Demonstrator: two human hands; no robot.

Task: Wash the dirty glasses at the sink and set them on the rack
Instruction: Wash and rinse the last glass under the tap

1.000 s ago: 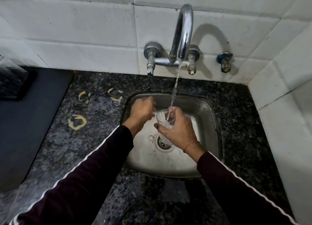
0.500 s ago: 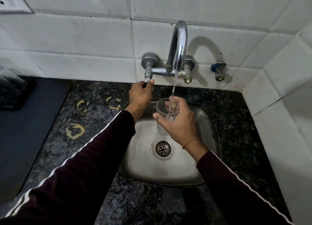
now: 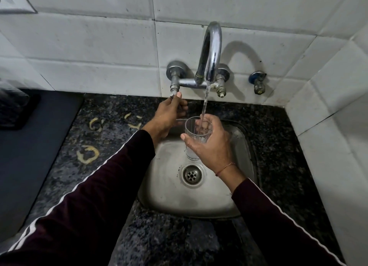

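My right hand grips a clear ribbed glass upright over the steel sink. A stream of water falls from the chrome tap into the glass. Up at the wall, my left hand pinches the tap's left valve handle between thumb and fingers. No rack is in view.
Black speckled granite counter surrounds the sink, with pale peel scraps on its left side. A dark mat lies far left. White tiled walls stand behind and to the right. A small blue-capped valve sticks out right of the tap.
My left hand rose from beside the glass to the left valve handle and now pinches it. The right hand keeps the glass under the stream.
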